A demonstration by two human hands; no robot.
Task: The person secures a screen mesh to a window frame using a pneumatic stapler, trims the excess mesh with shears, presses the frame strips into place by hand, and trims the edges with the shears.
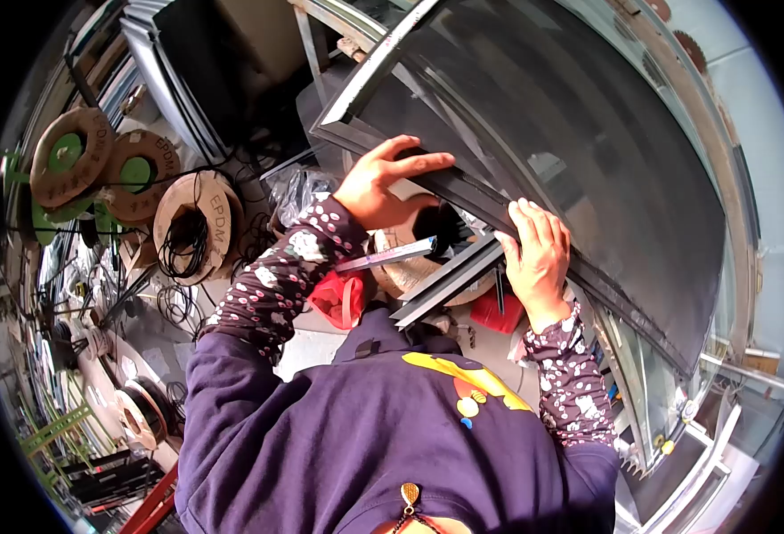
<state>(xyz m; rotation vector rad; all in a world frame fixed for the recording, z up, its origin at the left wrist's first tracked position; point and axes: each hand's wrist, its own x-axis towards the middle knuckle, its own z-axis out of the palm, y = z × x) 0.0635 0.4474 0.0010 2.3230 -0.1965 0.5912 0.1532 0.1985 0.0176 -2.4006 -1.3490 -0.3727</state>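
Note:
A large dark glass panel with a black frame (463,191) lies tilted in front of me. My left hand (383,185) is at the frame's near edge, its index finger stretched along the black bar and the thumb apart below. Further right, my right hand (539,258) lays its fingers over the same edge, with the thumb underneath. A short grooved dark metal profile (450,280) juts toward my body from beside the right thumb; its contact with the frame is partly hidden. Below my left wrist sits a thin pale metal strip (387,255).
Cardboard reels marked EPDM (198,227) stand at left with black cord on them. A red bag-like item (338,298) and a wrapped roll (401,271) lie under the frame. Long profiles (174,84) lean at the upper left; a toothed metal piece (637,465) is at lower right.

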